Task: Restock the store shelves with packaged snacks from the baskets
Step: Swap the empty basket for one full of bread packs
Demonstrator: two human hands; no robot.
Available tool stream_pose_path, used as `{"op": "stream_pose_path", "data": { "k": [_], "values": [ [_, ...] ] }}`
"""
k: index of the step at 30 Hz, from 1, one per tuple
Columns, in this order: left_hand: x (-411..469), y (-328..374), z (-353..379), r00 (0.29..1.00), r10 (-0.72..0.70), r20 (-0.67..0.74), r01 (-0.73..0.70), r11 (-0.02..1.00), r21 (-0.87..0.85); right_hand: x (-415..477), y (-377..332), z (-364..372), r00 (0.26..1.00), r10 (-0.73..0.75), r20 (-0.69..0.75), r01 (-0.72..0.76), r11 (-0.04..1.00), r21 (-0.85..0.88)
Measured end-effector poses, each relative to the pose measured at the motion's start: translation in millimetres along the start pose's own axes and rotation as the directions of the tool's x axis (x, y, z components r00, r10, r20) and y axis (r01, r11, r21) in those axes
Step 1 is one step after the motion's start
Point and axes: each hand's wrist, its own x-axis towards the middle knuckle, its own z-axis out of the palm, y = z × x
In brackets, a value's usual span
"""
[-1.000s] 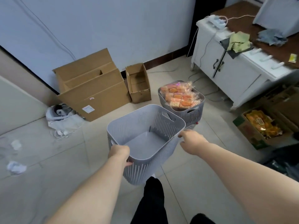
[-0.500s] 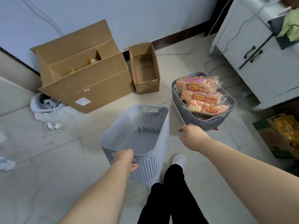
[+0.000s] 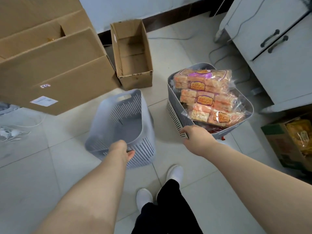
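1. Gripping the near rim of the empty basket [image 3: 118, 119], the left hand [image 3: 120, 150] has its fingers curled over the edge into the inside and its thumb on the outside. The basket is tilted and blurred.
2. The right hand [image 3: 196, 137] is curled on the near corner of the filled basket [image 3: 175, 105], with the forefinger along the rim and the thumb below it.
3. There are two grey slotted baskets, one at each hand, standing apart on the tiled floor [image 3: 168, 48].
4. Three clear snack packets [image 3: 202, 83] with orange labels lie stacked on top in the filled basket, just beyond the right hand. Something red shows under them, but what it is cannot be told.
5. Two open cardboard boxes stand beyond the left hand, side by side: a large box [image 3: 59, 70] to its outer side and a small box [image 3: 133, 53] between the two hands' lines.
6. A white cabinet [image 3: 278, 68] with two dark handles [image 3: 270, 40] stands beyond and outside the right hand, just beside the filled basket. A cable [image 3: 217, 53] trails on the floor in front of it.
7. One more carton [image 3: 276, 142], holding yellow packets [image 3: 300, 132], sits outside the right forearm.
8. Two white shoes [image 3: 174, 173] and black trouser legs are on the near side of the hands, between the forearms.
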Motion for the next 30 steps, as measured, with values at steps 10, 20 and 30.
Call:
{"op": "stream_pose_path", "data": {
  "k": [10, 20, 30],
  "values": [
    [-26, -6, 53, 0.975, 0.000, 0.224, -0.042, 0.982, 0.182, 2, 43, -3, 0.994, 0.106, -0.004, -0.105, 0.989, 0.108],
    [-101, 51, 136, 0.947, 0.197, 0.254, -0.288, 0.872, 0.397, -23, 100, -39, 0.929, 0.357, 0.100, -0.368, 0.857, 0.359],
    [-129, 99, 216, 0.914, 0.313, 0.259, -0.406, 0.713, 0.572, -27, 135, -77, 0.878, 0.461, 0.132, -0.463, 0.745, 0.480]
  ]
}}
